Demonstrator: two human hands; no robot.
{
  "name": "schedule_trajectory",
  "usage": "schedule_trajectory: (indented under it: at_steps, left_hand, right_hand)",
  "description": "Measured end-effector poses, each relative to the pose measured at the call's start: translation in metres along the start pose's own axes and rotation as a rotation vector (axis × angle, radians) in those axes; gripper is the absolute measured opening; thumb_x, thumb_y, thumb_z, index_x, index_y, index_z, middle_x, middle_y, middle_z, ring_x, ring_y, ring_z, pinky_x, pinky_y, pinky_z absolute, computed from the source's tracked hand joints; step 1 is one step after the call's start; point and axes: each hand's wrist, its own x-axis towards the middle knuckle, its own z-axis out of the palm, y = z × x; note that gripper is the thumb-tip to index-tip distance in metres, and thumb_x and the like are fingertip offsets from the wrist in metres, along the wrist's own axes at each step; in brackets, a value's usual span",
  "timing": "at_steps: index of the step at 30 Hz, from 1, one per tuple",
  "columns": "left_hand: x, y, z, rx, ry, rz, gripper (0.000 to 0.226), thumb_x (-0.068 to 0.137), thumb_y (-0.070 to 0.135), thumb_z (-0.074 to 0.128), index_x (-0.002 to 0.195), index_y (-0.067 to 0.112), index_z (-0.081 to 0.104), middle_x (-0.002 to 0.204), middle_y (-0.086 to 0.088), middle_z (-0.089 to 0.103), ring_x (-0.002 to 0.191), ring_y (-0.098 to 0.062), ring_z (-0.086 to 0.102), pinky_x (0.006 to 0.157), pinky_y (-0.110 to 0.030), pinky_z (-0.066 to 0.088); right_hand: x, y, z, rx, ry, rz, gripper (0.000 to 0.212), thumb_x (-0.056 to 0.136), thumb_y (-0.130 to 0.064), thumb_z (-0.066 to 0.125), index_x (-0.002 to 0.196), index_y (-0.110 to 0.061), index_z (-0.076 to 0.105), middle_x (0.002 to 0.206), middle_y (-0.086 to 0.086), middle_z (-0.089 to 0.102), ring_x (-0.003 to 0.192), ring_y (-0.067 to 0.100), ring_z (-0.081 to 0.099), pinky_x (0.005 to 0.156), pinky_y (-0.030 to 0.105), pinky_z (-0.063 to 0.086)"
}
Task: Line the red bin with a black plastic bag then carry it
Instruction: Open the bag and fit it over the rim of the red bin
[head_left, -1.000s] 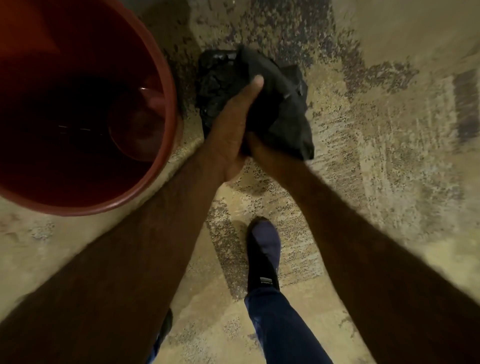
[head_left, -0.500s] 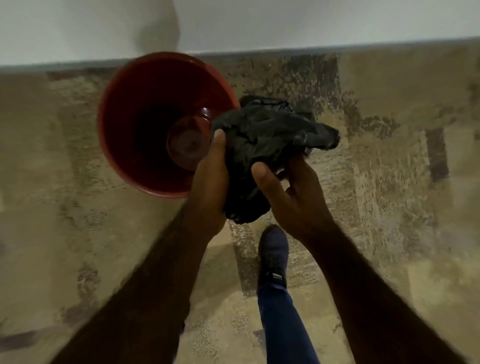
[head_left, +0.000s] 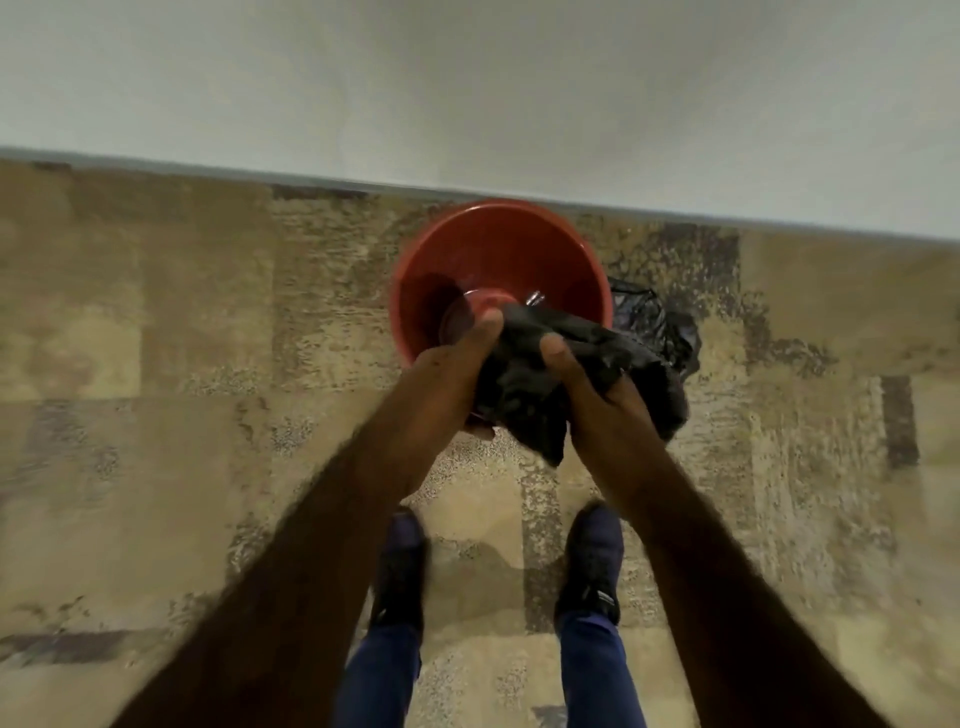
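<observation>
The red bin (head_left: 498, 244) stands open on the floor against the wall, straight ahead of me. I hold a crumpled black plastic bag (head_left: 524, 384) over its near rim with both hands. My left hand (head_left: 457, 374) grips the bag's left side, thumb on top. My right hand (head_left: 597, 400) grips its right side, thumb pressed into the folds. A loose black plastic heap (head_left: 654, 322) lies on the floor just right of the bin. A small shiny object (head_left: 535, 299) shows inside the bin, above the bag.
A pale wall (head_left: 467, 93) with a grey skirting runs across the top. The floor (head_left: 156, 364) is patchy beige and grey. My two feet in dark shoes (head_left: 592, 561) stand just behind the bin, legs in blue trousers.
The view has pulled back and up, so the bin sits smaller and centred. Both hands have carried the bag from the bin's right to over its near rim. Both feet show.
</observation>
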Motion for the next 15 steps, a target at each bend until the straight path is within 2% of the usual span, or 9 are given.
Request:
schedule_trajectory:
  at_steps: [1, 3, 5, 7, 8, 10, 11, 13, 15]
  left_hand:
    - [-0.002, 0.001, -0.006, -0.001, -0.029, 0.005, 0.061, 0.095, 0.067, 0.032, 0.123, 0.026, 0.068, 0.115, -0.006, 0.076, 0.109, -0.027, 0.071, 0.088, -0.045, 0.056]
    - [-0.008, 0.004, -0.027, -0.068, -0.136, 0.026, 0.069, 0.09, 0.072, 0.028, 0.13, 0.027, 0.063, 0.116, -0.005, 0.075, 0.101, -0.022, 0.073, 0.075, -0.037, 0.059]
    - [-0.016, 0.01, -0.044, -0.074, -0.253, 0.047, 0.065, 0.086, 0.071, 0.045, 0.124, 0.022, 0.067, 0.109, -0.004, 0.077, 0.089, -0.015, 0.074, 0.067, -0.028, 0.058]
    - [-0.021, 0.014, -0.057, 0.084, -0.315, 0.058, 0.054, 0.071, 0.06, 0.073, 0.11, 0.023, 0.073, 0.104, -0.001, 0.079, 0.094, -0.016, 0.075, 0.08, -0.033, 0.059]
    - [-0.022, 0.015, -0.062, 0.189, -0.332, 0.081, 0.046, 0.067, 0.051, 0.08, 0.105, 0.027, 0.075, 0.103, 0.002, 0.079, 0.096, -0.015, 0.075, 0.086, -0.036, 0.058]
    - [-0.024, 0.019, -0.065, 0.329, -0.335, 0.141, 0.03, 0.066, 0.038, 0.085, 0.094, 0.042, 0.073, 0.098, 0.016, 0.078, 0.091, -0.002, 0.074, 0.084, -0.028, 0.059]
    - [-0.024, 0.021, -0.064, 0.348, -0.329, 0.167, 0.029, 0.068, 0.034, 0.085, 0.09, 0.048, 0.072, 0.094, 0.021, 0.077, 0.087, 0.004, 0.072, 0.078, -0.021, 0.059]
    - [-0.021, 0.021, -0.063, 0.293, -0.278, 0.176, 0.027, 0.074, 0.028, 0.082, 0.092, 0.046, 0.071, 0.091, 0.019, 0.077, 0.084, 0.003, 0.073, 0.071, -0.016, 0.058]
    - [-0.017, 0.02, -0.063, 0.176, -0.174, 0.136, 0.016, 0.079, 0.028, 0.072, 0.094, 0.032, 0.075, 0.091, 0.005, 0.08, 0.085, -0.01, 0.076, 0.073, -0.028, 0.062]
  right_hand:
    - [0.001, -0.003, 0.003, 0.013, -0.02, 0.023, 0.059, 0.081, -0.068, 0.055, 0.12, -0.025, 0.069, 0.116, -0.002, 0.075, 0.113, 0.012, 0.068, 0.092, 0.029, 0.056]
    - [0.003, -0.009, 0.011, 0.052, -0.093, 0.046, 0.059, 0.085, -0.07, 0.046, 0.115, -0.026, 0.072, 0.121, 0.001, 0.073, 0.118, 0.017, 0.065, 0.098, 0.036, 0.053]
    - [0.005, -0.016, 0.018, 0.189, -0.134, 0.087, 0.059, 0.086, -0.07, 0.045, 0.115, -0.026, 0.073, 0.126, 0.004, 0.071, 0.123, 0.02, 0.063, 0.096, 0.034, 0.053]
    - [0.007, -0.02, 0.028, 0.256, -0.149, 0.107, 0.052, 0.089, -0.062, 0.044, 0.11, -0.025, 0.076, 0.121, 0.003, 0.073, 0.12, 0.021, 0.064, 0.091, 0.029, 0.055]
    - [0.009, -0.02, 0.033, 0.248, -0.143, 0.123, 0.045, 0.095, -0.053, 0.042, 0.101, -0.027, 0.079, 0.112, -0.001, 0.077, 0.114, 0.021, 0.067, 0.084, 0.025, 0.057]
    - [0.012, -0.024, 0.046, 0.198, -0.105, 0.144, 0.041, 0.101, -0.026, 0.046, 0.082, -0.031, 0.082, 0.091, -0.007, 0.08, 0.098, 0.023, 0.072, 0.069, 0.02, 0.058]
    - [0.013, -0.024, 0.048, 0.175, -0.086, 0.141, 0.037, 0.097, -0.019, 0.051, 0.079, -0.03, 0.081, 0.088, -0.007, 0.08, 0.093, 0.02, 0.073, 0.064, 0.021, 0.059]
    - [0.017, -0.028, 0.054, 0.132, -0.033, 0.152, 0.026, 0.094, -0.024, 0.058, 0.083, -0.025, 0.081, 0.093, -0.002, 0.08, 0.089, 0.017, 0.075, 0.065, 0.029, 0.062]
    - [0.021, -0.033, 0.056, 0.149, 0.048, 0.17, 0.031, 0.091, -0.038, 0.063, 0.096, -0.012, 0.078, 0.1, 0.009, 0.079, 0.096, 0.025, 0.074, 0.078, 0.04, 0.062]
